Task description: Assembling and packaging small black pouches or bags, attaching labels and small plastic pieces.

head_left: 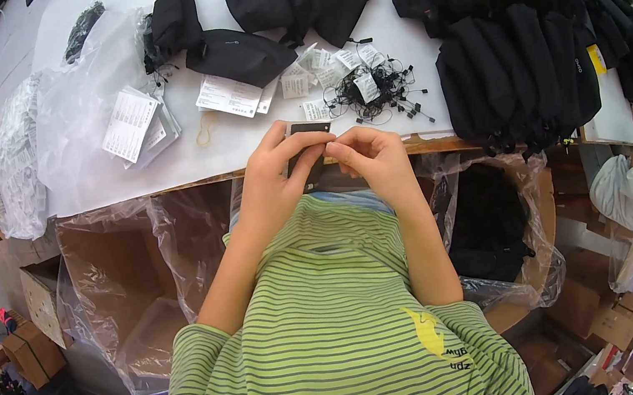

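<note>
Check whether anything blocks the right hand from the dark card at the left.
Nothing visible does: the right hand is close to the dark card at the left hand. The black cord tangle lies beyond, not between.

1 fisheye view looks steeply down from the wearer's head, the striped shirt (327,305) near and large below. It faces the white table (188,165) ahead, left hand (273,167) and right hand (379,157) just above mid-view, straight edges bending toward the rim.
</note>
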The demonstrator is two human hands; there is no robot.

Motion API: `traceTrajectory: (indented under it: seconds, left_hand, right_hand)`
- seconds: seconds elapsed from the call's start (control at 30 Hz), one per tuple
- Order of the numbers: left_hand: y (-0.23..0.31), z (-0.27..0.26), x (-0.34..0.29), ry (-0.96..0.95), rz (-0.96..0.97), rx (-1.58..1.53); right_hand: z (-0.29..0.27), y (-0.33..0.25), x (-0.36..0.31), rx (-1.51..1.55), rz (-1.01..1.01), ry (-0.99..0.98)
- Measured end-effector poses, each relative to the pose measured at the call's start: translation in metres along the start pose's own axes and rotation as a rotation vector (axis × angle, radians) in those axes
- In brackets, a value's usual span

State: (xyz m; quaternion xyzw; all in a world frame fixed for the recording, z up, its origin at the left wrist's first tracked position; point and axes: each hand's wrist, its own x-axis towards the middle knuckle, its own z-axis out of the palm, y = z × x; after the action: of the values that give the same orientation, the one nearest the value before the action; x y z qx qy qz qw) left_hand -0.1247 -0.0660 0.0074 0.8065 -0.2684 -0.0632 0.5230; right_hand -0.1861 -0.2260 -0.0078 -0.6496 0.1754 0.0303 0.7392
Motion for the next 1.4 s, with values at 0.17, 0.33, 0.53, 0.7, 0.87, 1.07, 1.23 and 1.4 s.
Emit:
traceTrajectory:
  seconds: [0.17,0.33,0.53,0.7,0.87,1.07,1.23,1.4]
  left_hand:
    - [-0.011,-0.001,-0.003,-0.07,-0.047,-0.228]
    - [-0.011,-0.004,-0.005,-0.08,-0.076,-0.205]
    - [-0.014,0.0,-0.004,0.025,-0.042,-0.154]
    - [-0.006,0.0,-0.005,0.026,0.01,-0.06]
    - [0.009,0.003,-0.008,0.187,-0.066,-0.262]
    - [-0.002,0.002,-0.01,0.127,0.07,-0.095]
    - [0.0,0.004,-0.011,0.131,-0.08,-0.271]
    - [0.004,0.005,-0.011,0.099,-0.156,-0.384]
  right_hand:
    - [-0.003,0.0,0.001,0.088,0.05,-0.105]
    - [-0.005,0.005,0.002,0.106,0.072,-0.152]
    - [0.004,-0.001,-0.003,0.188,0.008,-0.092]
    - [0.006,0.001,-0.006,-0.133,-0.27,0.114]
    - [0.012,-0.011,-0.01,-0.278,-0.37,0.28]
    - [0.019,-0.01,-0.011,-0.396,-0.535,0.354]
    - [0.023,-0.004,-0.011,-0.471,-0.649,0.413]
    - [0.023,0.001,-0.007,-0.52,-0.736,0.44]
